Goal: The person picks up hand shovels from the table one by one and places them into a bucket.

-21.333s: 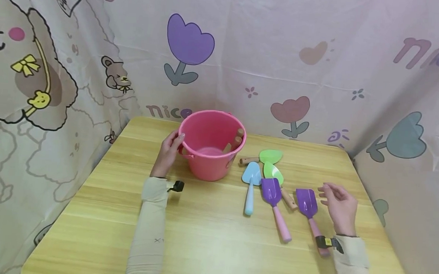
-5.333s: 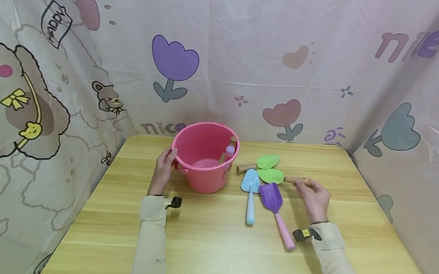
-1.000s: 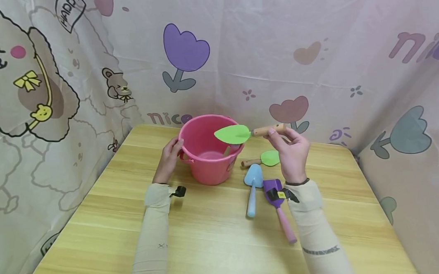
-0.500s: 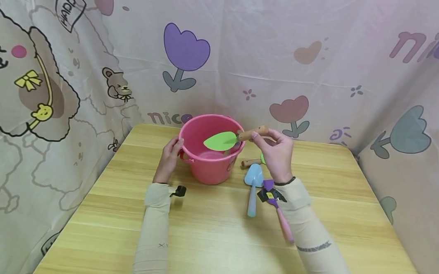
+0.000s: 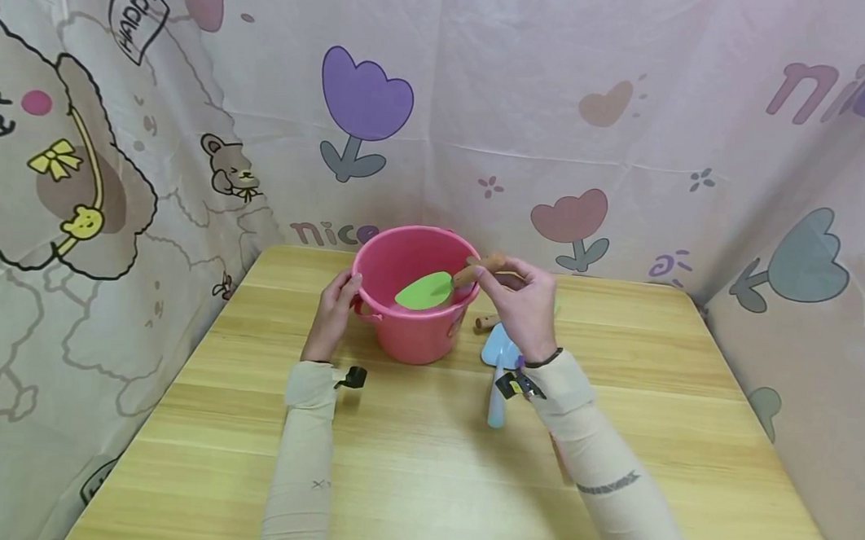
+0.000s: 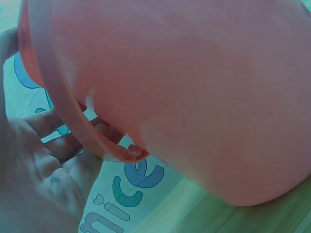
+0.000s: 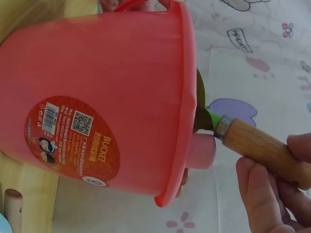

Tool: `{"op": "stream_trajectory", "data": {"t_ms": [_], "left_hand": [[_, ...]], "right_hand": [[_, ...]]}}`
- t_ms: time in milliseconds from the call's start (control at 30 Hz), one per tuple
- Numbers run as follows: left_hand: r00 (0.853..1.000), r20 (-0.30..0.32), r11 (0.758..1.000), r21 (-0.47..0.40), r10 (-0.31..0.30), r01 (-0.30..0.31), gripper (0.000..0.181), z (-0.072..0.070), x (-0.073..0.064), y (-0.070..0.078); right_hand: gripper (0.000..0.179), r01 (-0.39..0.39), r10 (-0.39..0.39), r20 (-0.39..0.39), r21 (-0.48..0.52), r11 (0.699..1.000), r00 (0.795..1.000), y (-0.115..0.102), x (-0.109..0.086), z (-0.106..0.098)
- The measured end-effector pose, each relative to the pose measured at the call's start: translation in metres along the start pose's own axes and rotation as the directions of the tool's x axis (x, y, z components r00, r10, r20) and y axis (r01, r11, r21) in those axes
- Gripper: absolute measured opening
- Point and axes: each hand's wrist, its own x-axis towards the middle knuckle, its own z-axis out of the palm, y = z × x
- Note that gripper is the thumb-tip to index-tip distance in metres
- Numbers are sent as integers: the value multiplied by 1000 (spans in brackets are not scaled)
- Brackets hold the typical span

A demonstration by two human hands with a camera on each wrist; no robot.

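A pink bucket (image 5: 414, 338) stands upright on the table, its left rim gripped by my left hand (image 5: 330, 313). The left wrist view has the thumb and fingers around the rim near the bucket's handle (image 6: 75, 121). My right hand (image 5: 529, 308) pinches the wooden grip of a green trowel (image 7: 262, 148). The trowel's leaf-shaped blade (image 5: 424, 292) dips point first into the bucket's mouth. Inside the bucket, a pinkish handle (image 7: 200, 151) and a wooden handle end (image 7: 182, 182) poke up along the right wall.
Right of the bucket lie a light blue trowel (image 5: 497, 388) and another trowel, whose wooden handle (image 5: 485, 322) shows beside my right hand. My right forearm covers most of a purple scoop with a pink handle (image 5: 559, 454). A printed curtain hangs behind the table (image 5: 393, 464).
One purple scoop left the table earlier, and a pinkish handle appeared in the bucket. My right hand has lifted the green trowel leftward and lowered its blade into the bucket's mouth.
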Motion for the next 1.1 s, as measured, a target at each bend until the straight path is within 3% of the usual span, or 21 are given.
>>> {"op": "stream_trajectory", "data": {"t_ms": [267,633,1100], "left_hand": [[1000,12,1000,-5,-1,1,57,1,0,2],[1000,11,1000,-4,-12,12,57,0,-1,0],[1000,14,1000,-25,-18,19,59,0,0,0]], "right_hand": [[25,-18,20,49,-47,999,999,7,-4,9],[29,-4,19,65,-222,975,998,18,-8,16],[27,50,-23,72,-403,914,997,29,-7,20]]}}
